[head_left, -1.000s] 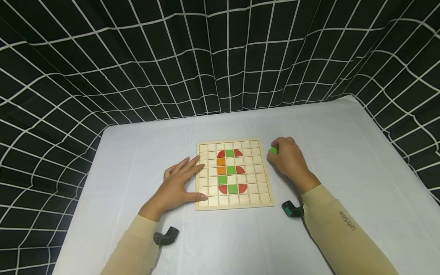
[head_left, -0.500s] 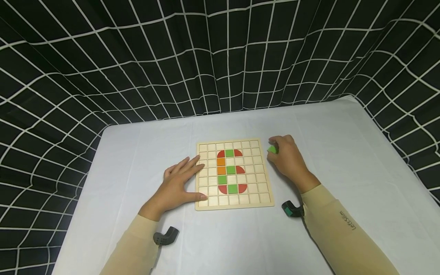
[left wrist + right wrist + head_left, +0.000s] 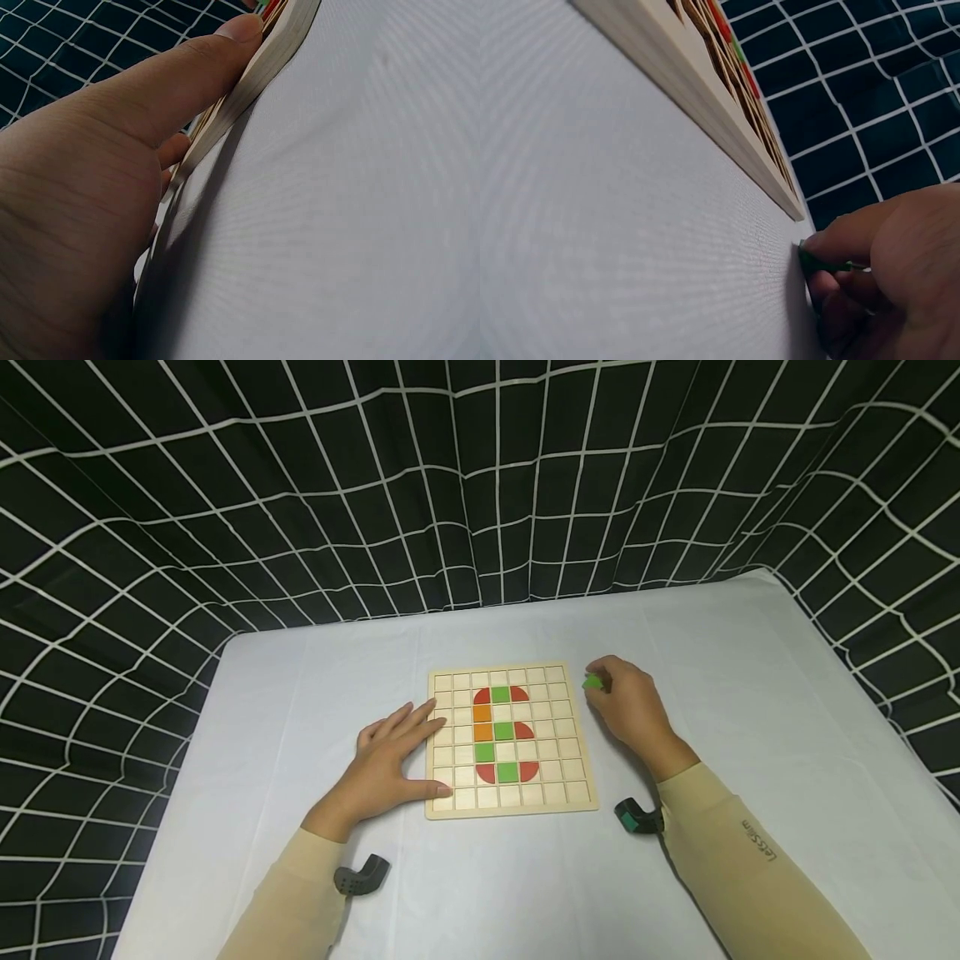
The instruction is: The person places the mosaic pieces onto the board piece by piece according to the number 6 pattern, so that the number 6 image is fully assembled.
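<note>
A square wooden grid board (image 3: 551, 747) lies on the white-covered table. Red quarter-round, green square and orange square tiles fill some of its cells, roughly in the shape of a 6. My left hand (image 3: 390, 770) rests on the board's left edge, fingers spread, with the thumb on the lower left corner in the left wrist view. Just beyond the board's upper right edge, my right hand (image 3: 628, 706) pinches a small green tile (image 3: 593, 682) between thumb and fingers, low over the cloth. In the right wrist view the fingers partly hide this green tile (image 3: 821, 262).
White cloth covers the table (image 3: 480, 885) all round the board. A black curtain with a white grid (image 3: 495, 485) hangs behind and at the sides. A dark wrist device (image 3: 363, 875) sits by the left cuff, and another dark wrist device (image 3: 637, 817) by the right.
My right fingers have shifted round the green tile, which now sits slightly further left and away from me, turned a little. The left hand and the board have stayed still.
</note>
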Available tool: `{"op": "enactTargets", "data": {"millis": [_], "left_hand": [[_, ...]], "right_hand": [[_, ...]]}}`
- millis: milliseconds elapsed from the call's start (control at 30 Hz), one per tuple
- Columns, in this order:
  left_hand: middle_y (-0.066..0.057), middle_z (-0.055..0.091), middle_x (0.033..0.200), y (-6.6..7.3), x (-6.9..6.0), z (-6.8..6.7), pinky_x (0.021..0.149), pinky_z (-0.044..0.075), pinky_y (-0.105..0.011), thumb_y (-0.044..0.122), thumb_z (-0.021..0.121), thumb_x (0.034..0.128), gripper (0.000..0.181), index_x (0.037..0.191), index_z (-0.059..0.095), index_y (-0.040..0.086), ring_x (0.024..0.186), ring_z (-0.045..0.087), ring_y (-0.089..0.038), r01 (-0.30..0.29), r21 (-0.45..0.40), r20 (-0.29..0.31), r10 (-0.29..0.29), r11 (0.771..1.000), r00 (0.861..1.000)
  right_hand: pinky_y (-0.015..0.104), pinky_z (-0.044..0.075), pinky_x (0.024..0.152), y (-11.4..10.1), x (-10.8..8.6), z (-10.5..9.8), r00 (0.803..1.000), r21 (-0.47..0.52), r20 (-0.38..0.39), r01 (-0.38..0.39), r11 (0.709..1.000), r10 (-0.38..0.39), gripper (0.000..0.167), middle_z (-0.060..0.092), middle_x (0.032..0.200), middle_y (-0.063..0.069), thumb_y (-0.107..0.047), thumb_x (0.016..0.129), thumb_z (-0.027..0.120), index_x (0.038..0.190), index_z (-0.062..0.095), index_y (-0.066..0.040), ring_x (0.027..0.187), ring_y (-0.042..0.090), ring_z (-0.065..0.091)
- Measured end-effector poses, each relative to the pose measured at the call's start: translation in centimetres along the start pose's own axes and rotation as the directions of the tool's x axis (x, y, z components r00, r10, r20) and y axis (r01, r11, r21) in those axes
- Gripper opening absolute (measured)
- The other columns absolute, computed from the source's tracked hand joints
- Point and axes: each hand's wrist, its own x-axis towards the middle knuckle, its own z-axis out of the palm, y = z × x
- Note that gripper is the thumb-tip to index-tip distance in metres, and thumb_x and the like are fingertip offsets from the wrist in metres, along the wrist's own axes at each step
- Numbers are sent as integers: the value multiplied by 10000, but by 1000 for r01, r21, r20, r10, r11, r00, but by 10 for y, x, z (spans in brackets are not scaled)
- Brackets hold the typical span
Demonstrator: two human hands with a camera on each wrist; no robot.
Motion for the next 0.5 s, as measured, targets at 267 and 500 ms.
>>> {"op": "enactTargets", "data": {"millis": [267,500], "left_hand": [[98,223,1789,-1,0,1,1218,108,-587,659,895,812,1016,1655,511,240,1647,118,-249,0,9,2,0,1000,1000],[99,222,1790,-2,0,1,1216,114,-591,681,884,811,1022,1655,511,241,1646,122,-252,-11,9,0,11,1000,1000]], "right_hand": [[519,549,821,0,-1,-3,1000,-5,5,1,1000,0,296,678,1071,248,23,954,741,1234,695,108,933,365,643],[531,544,834,-7,-2,-7,995,-103,96,22,994,-12,318,621,1108,251,31,937,716,1249,711,87,932,361,599]]}}
